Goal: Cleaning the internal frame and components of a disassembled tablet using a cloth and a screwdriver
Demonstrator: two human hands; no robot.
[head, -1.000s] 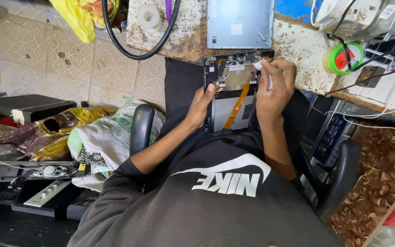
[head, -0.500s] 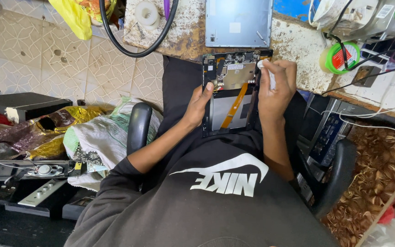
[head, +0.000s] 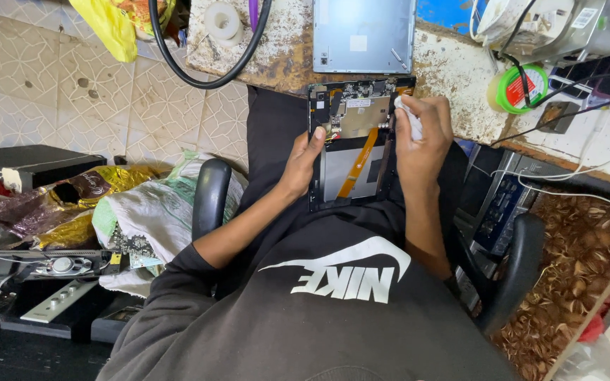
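Resting across the person's lap, the opened tablet (head: 356,144) lay with its back cover off, circuit board and orange ribbon cable exposed, its top edge touching the worn surface (head: 453,67). At about nine o'clock from it, the left hand (head: 301,164) clamped the frame's left edge, thumb pressed over the rim. At about three o'clock, the right hand (head: 421,144) was closed around a small white cloth or wipe (head: 409,116), its tip touching the frame's upper right corner.

Judging from this, the step in hand was wiping or cleaning along the inner frame edge. The next move seemed to call for a steady left-hand hold and light, controlled strokes kept clear of the ribbon cable.

At twelve o'clock from the tablet a grey back panel (head: 363,35) lay flat on the surface; a green tape roll (head: 518,88) sat well apart at two o'clock.

Compared with half a second earlier, both hands kept their grips and the white wipe stayed at nearly the same corner; only the view shifted slightly.
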